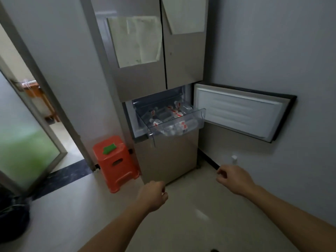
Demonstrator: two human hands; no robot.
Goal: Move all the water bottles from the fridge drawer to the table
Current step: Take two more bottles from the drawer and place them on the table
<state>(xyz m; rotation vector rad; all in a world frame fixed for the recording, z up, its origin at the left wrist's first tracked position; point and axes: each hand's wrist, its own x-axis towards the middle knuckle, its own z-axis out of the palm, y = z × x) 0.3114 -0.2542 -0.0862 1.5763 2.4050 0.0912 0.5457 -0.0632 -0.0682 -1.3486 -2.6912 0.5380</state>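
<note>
The grey fridge (158, 80) stands ahead with its small middle door (240, 111) swung open to the right. A clear plastic drawer (201, 116) is pulled out from it. Several clear water bottles (179, 125) with red-and-white labels lie inside the drawer. My left hand (153, 195) hangs low in front of the fridge, fingers curled into a loose fist, holding nothing. My right hand (234, 180) is further right, also curled with nothing in it. Both hands are well below and short of the drawer. No table is in view.
An orange plastic stool (116, 164) with a green item (109, 148) on top stands left of the fridge. A glass door (25, 142) is open at the left, a dark bag (12, 215) below it. A small white object (234, 159) sits by the right wall.
</note>
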